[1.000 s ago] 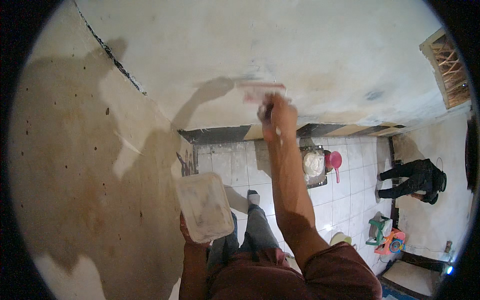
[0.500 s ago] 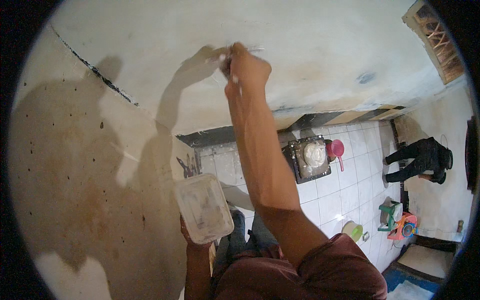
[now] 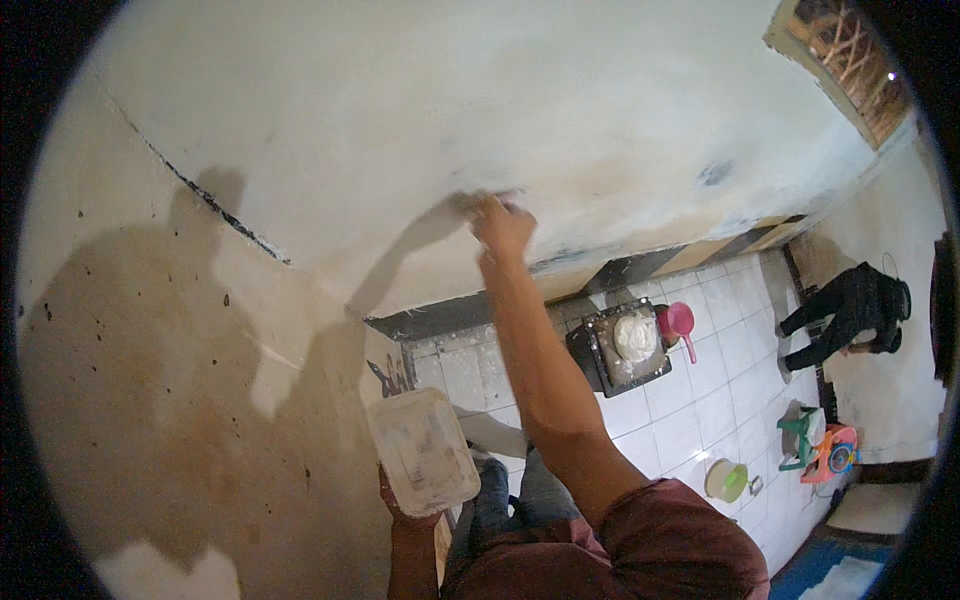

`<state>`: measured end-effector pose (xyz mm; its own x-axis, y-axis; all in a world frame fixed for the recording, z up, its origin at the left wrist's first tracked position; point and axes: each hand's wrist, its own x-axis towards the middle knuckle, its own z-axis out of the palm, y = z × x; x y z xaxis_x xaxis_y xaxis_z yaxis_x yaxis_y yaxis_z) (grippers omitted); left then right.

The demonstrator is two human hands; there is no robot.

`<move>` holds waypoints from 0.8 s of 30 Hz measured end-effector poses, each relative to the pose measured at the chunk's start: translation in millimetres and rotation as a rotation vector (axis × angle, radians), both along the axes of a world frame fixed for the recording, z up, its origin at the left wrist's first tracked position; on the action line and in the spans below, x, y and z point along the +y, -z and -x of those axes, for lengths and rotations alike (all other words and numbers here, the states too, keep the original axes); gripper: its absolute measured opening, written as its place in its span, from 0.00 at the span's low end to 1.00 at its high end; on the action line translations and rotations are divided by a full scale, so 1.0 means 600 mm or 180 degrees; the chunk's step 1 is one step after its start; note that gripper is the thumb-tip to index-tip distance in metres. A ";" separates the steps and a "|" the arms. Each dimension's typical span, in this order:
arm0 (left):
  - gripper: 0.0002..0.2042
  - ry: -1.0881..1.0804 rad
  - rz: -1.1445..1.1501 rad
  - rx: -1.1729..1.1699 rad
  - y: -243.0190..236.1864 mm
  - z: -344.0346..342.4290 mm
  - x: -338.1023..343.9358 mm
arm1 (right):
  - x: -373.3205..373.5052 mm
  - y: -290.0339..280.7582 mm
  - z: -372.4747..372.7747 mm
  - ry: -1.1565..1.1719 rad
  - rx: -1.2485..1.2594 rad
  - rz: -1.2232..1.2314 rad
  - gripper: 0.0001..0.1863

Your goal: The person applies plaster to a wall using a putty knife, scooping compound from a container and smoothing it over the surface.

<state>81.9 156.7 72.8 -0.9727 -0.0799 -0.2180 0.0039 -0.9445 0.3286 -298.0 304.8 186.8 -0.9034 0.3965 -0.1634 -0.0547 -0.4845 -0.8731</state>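
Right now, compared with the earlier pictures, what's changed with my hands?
Your right hand swept up the wall, then came back down; it still seems to hold the flat tool, now mostly hidden. Nothing was visibly let go or picked up. Your left hand still holds the shallow container, and the pink dipper stays put.

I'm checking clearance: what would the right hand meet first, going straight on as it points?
Most likely the pale wall ahead of the right hand; no obstacle shows between them, though depth is unclear, so any gap can't be judged.
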 end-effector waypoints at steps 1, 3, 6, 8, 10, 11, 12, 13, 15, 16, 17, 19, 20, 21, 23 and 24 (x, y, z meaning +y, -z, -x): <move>0.33 0.0021 0.0184 -0.0052 -0.007 0.004 0.004 | -0.029 -0.032 0.025 0.0378 0.0042 -0.0034 0.08; 0.33 0.0019 0.0395 -0.0140 -0.023 0.005 0.012 | -0.085 -0.102 0.025 0.0759 0.0269 -0.0140 0.06; 0.32 -0.0020 0.0472 -0.0063 -0.050 -0.004 0.017 | -0.120 -0.193 -0.093 0.0824 0.0175 -0.0528 0.05; 0.32 -0.0122 0.0389 -0.0035 -0.065 0.008 0.025 | -0.094 -0.189 -0.163 -0.0031 0.0542 -0.0332 0.09; 0.32 -0.0083 0.0422 -0.0018 -0.069 0.018 0.027 | -0.063 -0.151 -0.217 -0.0135 0.0810 -0.0459 0.08; 0.32 -0.0006 0.0465 -0.0023 -0.066 0.024 0.030 | -0.050 -0.103 -0.223 -0.0236 0.0797 -0.0417 0.08; 0.32 -0.0036 0.0447 -0.0015 -0.037 0.019 0.016 | -0.045 -0.043 -0.222 -0.0358 0.0779 -0.0361 0.09; 0.32 -0.0004 0.0151 -0.0107 0.015 0.009 -0.005 | -0.039 0.010 -0.223 -0.0197 0.0783 -0.0707 0.10; 0.32 -0.0017 -0.0201 -0.0207 0.044 0.007 -0.003 | -0.014 0.057 -0.226 -0.0091 0.0784 -0.1099 0.10; 0.33 -0.0174 0.0054 -0.0340 0.024 0.015 0.014 | 0.004 0.064 -0.225 -0.0071 0.0853 -0.1223 0.10; 0.33 -0.0332 0.0307 -0.0476 0.013 0.021 0.024 | 0.019 0.069 -0.218 -0.0052 0.0924 -0.1346 0.11; 0.33 -0.0294 -0.0060 -0.0384 0.030 0.020 0.029 | 0.049 0.082 -0.188 0.0335 0.1454 -0.1979 0.10; 0.33 -0.0220 -0.0403 -0.0298 0.042 0.022 0.034 | 0.062 0.088 -0.171 0.0768 0.1972 -0.2585 0.10; 0.33 -0.0251 -0.0433 -0.0329 0.056 0.024 0.038 | 0.072 0.090 -0.163 0.0719 0.1960 -0.2606 0.10; 0.35 -0.0396 0.0216 -0.0242 0.089 0.031 0.050 | 0.083 0.074 -0.151 0.1127 0.2629 -0.3842 0.08; 0.35 -0.0417 0.0175 -0.0287 0.110 0.033 0.055 | 0.083 0.080 -0.147 0.1229 0.2757 -0.3840 0.09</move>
<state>62.3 189.5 6.5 -0.9298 -0.2189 -0.2958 0.0939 -0.9184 0.3843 -209.5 354.3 139.0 -0.3626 0.1279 0.9231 -0.6896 0.6295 -0.3581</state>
